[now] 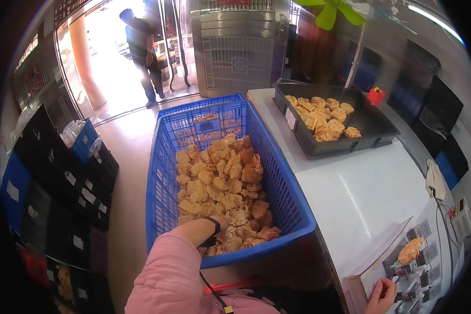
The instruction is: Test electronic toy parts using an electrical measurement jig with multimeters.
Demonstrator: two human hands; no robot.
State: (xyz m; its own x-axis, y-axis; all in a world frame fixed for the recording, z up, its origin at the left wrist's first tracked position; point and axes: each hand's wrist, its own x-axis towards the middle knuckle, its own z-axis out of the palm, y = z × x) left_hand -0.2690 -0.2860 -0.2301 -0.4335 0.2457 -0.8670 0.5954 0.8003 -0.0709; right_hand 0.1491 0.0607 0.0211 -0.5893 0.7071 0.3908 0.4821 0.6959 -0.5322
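My left hand (pixel 222 224) reaches down into a large blue plastic basket (pixel 290 212), among many lumpy tan moulded pieces (pixel 214 180). Its fingers are hidden by the wrist and the pieces, so what it grips does not show. A dark band circles that wrist. At the lower right, my right hand (pixel 382 298) is at the near edge of a fixture (pixel 416 280) with grey and metal clamps. Its fingers are curled close together; whatever lies between them is too small to name. One orange-tan piece (pixel 411 250) sits on the fixture, just beyond this hand.
A black tray (pixel 350 145) with several tan pieces stands at the far end of the white table (pixel 356 199). Dark crates (pixel 78 193) line the left side. A person (pixel 144 55) stands by the bright doorway. A small device (pixel 460 217) with wires is at the right.
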